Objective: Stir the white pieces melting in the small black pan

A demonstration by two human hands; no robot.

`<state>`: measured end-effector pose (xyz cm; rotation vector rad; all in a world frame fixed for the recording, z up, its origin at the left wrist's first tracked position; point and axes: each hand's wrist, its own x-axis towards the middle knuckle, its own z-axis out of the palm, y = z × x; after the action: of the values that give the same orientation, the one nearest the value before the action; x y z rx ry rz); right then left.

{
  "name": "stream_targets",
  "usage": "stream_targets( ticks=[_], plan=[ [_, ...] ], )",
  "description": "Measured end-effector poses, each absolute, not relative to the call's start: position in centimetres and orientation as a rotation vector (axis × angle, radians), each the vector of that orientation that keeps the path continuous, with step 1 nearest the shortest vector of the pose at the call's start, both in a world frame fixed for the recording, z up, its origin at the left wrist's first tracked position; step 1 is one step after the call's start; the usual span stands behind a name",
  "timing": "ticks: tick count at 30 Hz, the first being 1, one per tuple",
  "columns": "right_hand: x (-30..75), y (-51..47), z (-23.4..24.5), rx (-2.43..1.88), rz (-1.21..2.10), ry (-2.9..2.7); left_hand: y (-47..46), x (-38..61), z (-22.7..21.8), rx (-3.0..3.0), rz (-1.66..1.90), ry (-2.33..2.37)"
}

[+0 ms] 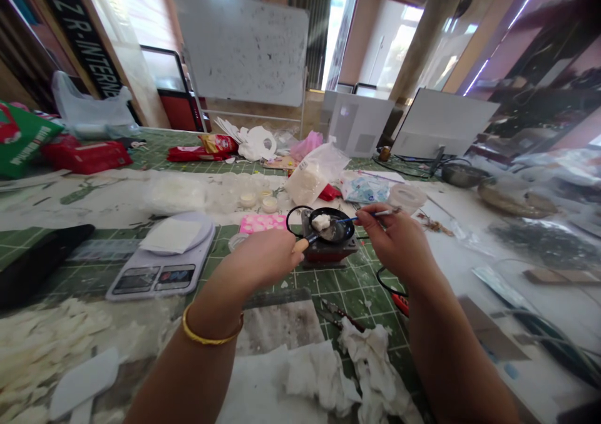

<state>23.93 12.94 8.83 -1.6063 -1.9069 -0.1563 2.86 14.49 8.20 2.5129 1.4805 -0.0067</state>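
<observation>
My left hand [270, 255] is closed round the wooden handle [300, 246] of a small black frying pan [345, 231]. The pan rests on a small hot plate [331, 256] with a dark red body. Inside it lies a white lump [322, 222], with what looks like clear liquid beside it. My right hand [394, 239] pinches a thin stick [364, 215], blue toward its lower end, whose tip reaches into the pan near the lump. Which kind of tool the stick is, I cannot tell.
Left of the pan are a pink mould [263, 223] and a white kitchen scale [164, 255] bearing a white sheet. Crumpled tissues [370, 361] and scissors-like tools lie in front. A bag of pale material [310, 176] stands behind. White flakes [61, 342] and a white spatula [87, 383] are front left.
</observation>
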Motion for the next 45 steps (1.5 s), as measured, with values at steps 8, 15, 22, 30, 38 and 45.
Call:
stream_targets(
  ticks=[8, 15, 22, 30, 38, 45],
  plan=[
    [23.4, 13.4, 8.3, -1.579, -0.061, -1.991, 14.4, 3.1, 8.5, 2.494, -0.036, 1.495],
    [23.9, 14.0, 8.0, -1.545, 0.049, -1.902, 14.4, 3.0, 8.5, 2.507, -0.047, 1.486],
    [25.0, 16.1, 6.9, -1.509, 0.322, -1.686, 14.3, 3.1, 8.7, 2.471, -0.046, 1.505],
    [25.0, 16.5, 7.1, -1.458, 0.581, -1.490, 14.5, 3.0, 8.5, 2.491, -0.069, 1.504],
    [25.0, 16.1, 7.3, -1.477, 0.554, -1.609, 14.4, 3.0, 8.6, 2.478, -0.072, 1.512],
    [24.0, 13.7, 8.2, -1.572, 0.098, -1.764, 14.3, 2.9, 8.7, 2.503, -0.016, 1.459]
  ],
)
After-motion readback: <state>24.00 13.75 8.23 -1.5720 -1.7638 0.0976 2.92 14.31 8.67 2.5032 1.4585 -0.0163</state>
